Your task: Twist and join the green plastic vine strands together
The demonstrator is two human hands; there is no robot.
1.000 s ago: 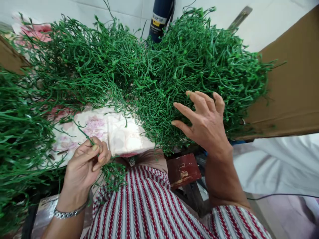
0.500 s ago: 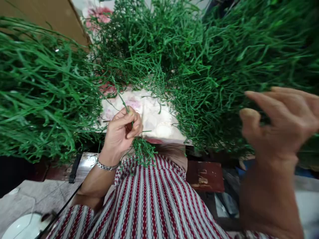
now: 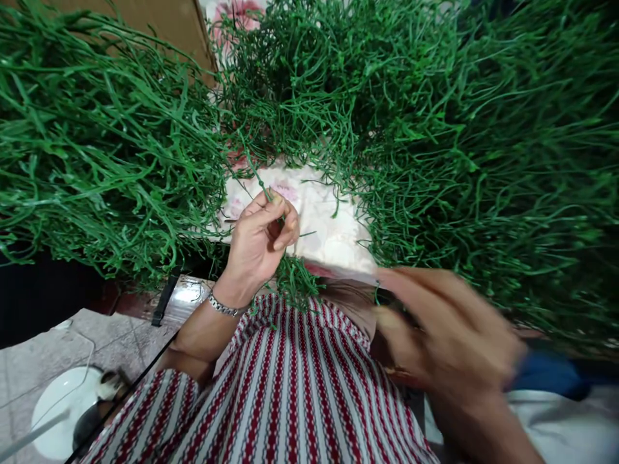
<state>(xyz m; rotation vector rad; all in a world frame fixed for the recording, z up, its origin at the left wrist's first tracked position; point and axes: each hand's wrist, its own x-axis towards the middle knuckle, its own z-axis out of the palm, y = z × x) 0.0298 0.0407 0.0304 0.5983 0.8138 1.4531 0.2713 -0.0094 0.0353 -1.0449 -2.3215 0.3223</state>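
Observation:
My left hand (image 3: 264, 238) is closed in a pinch on a thin green stem (image 3: 257, 175) over the pale floral cloth (image 3: 333, 241). A tuft of green strands (image 3: 296, 280) hangs below that hand, above the striped garment. My right hand (image 3: 445, 328) is smeared by motion at the lower right, near the cloth's front edge; whether it holds anything is hidden by the blur. Large heaps of green strands lie around the cloth, one on the left (image 3: 111, 148) and one on the right (image 3: 483, 161).
A brown cardboard panel (image 3: 164, 29) stands at the back left. On the tiled floor (image 3: 29, 361) at the lower left is a round white object (image 3: 60, 403). A dark strap (image 3: 166, 299) hangs by the table's front edge.
My right hand has moved left and down, away from the right heap toward my lap. My left hand keeps its pinch on the stem. The whole view has shifted a little.

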